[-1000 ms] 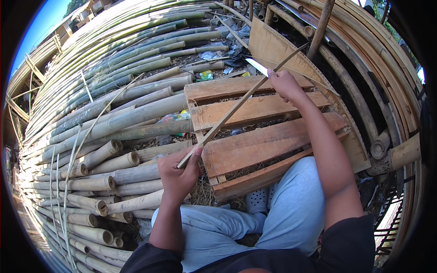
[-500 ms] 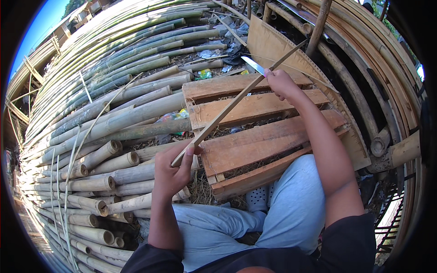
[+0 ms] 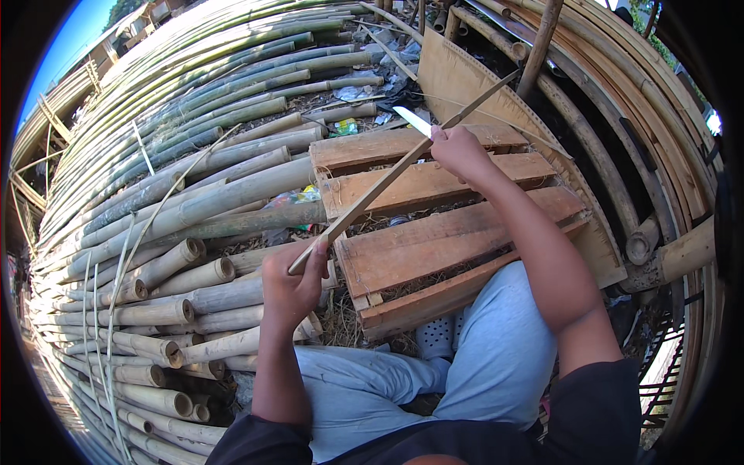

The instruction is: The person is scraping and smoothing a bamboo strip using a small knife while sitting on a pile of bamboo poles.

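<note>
A long, thin bamboo strip [image 3: 364, 199] slants up and to the right across the view. Its near end is gripped by my left hand [image 3: 293, 280], with the fingers wrapped round it. My right hand [image 3: 459, 155] is closed on a knife [image 3: 413, 121], whose handle is hidden in the fist. The bright blade points up and to the left and lies against the strip, toward its far half. Below the strip is a low slatted wooden bench [image 3: 457, 240], in front of my knees.
Many bamboo poles [image 3: 225, 198] lie stacked on the left, their cut ends toward me. Thin split strips [image 3: 112, 325] rest over them. A tan panel [image 3: 465, 74] leans behind the bench, by an upright post [image 3: 541, 46]. Long boards [image 3: 666, 116] curve along the right. Plastic litter [image 3: 356, 94] lies beyond.
My right hand and the knife have moved slightly left and down along the strip toward me. My left hand keeps its hold on the strip, almost unmoved.
</note>
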Motion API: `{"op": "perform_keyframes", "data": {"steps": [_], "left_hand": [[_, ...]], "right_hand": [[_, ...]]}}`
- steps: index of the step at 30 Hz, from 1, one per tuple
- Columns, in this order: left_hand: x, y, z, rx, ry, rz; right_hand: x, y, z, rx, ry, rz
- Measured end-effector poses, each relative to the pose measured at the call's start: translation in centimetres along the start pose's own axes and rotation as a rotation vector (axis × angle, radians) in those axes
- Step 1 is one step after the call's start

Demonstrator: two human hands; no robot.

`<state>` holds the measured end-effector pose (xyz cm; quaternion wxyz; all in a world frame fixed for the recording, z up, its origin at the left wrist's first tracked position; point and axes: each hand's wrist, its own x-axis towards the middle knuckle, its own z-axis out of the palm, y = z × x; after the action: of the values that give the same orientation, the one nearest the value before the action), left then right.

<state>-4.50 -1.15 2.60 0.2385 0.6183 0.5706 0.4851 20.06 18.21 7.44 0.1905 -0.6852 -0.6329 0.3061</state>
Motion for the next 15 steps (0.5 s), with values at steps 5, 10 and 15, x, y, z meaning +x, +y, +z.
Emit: {"op": "perform_keyframes", "data": {"steps": [5, 10, 15], "left_hand": [[-0.1, -0.5, -0.4, 0.014, 0.032, -0.088], [0.0, -0.7, 0.1, -0.128, 0.046, -0.153], [-0.1, -1.0, 0.3, -0.164, 0.043, -0.138]], "right_hand": [[-1.7, -0.8, 2.4, -0.074, -0.02, -0.229], [-1.3, -0.5, 3.2, -0.071, 0.169, -0.208], [-0.5, 0.2, 1.5, 0.017, 0.018, -0.184]]}}
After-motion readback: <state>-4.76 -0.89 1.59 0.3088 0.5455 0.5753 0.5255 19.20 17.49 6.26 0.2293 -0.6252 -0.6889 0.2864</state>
